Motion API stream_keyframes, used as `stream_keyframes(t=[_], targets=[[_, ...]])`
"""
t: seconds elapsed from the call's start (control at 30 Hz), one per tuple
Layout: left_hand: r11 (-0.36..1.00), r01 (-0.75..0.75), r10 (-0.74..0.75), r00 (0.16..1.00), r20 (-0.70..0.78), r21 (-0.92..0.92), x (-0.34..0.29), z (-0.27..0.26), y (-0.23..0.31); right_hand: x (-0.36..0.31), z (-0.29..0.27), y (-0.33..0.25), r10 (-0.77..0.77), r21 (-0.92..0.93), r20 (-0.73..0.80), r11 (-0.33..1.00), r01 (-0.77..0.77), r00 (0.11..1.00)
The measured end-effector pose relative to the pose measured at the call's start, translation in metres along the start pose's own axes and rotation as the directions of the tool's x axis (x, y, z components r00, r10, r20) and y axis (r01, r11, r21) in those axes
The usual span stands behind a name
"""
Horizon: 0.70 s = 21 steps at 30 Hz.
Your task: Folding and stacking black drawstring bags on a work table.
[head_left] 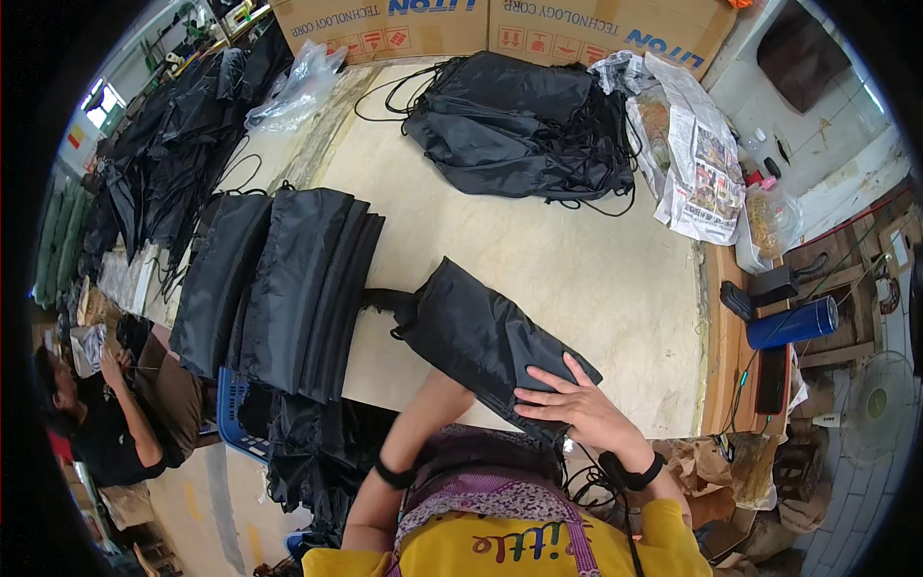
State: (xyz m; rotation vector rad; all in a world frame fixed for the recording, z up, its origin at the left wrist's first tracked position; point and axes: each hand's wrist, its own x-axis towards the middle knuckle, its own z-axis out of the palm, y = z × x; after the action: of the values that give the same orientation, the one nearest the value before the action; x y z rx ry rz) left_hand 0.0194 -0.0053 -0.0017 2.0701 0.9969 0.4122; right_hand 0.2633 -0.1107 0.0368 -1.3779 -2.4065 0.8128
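Two stacks of folded black fabric (300, 288) lie at nine o'clock; an eleven-o'clock carton (385, 43) bears inverted blue lettering. The left hand (449, 399), grip untellable, reaches under a black bundle (481, 332) at the bench's (567, 260) six-o'clock edge; the right hand (580, 409) spreads flat atop; printed newspaper (700, 159), two o'clock.

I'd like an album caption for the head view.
Right hand spread on black fabric, left forearm running beneath it, similar pieces overlapping to the left on a pale table.

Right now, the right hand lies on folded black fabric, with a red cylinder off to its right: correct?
The colour is wrong: the head view shows a blue cylinder off to the right of the right hand, which lies on the folded black fabric.
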Motion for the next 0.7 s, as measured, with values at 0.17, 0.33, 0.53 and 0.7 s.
stream_keyframes(t=[0.17,0.33,0.53,0.7], targets=[[0.933,0.039,-0.2,0.882,0.427,0.357,-0.024,-0.085,0.074,-0.003,-0.002,-0.001,0.023,-0.036,0.007,0.999,-0.023,1.0],[0.854,-0.393,0.427,0.904,-0.027,0.341,0.027,-0.031,0.076,-0.002,-0.003,-0.003,0.01,-0.042,0.019,0.999,-0.009,1.0],[0.776,-0.033,0.217,0.952,-0.217,0.63,0.039,0.02,0.016,-0.012,0.009,0.01,0.045,-0.095,-0.423,0.991,-0.094,0.905],[0.789,-0.03,0.216,0.949,-0.232,0.614,0.037,0.018,0.018,-0.021,0.009,0.028,0.039,-0.265,-0.552,0.939,-0.22,0.833]])
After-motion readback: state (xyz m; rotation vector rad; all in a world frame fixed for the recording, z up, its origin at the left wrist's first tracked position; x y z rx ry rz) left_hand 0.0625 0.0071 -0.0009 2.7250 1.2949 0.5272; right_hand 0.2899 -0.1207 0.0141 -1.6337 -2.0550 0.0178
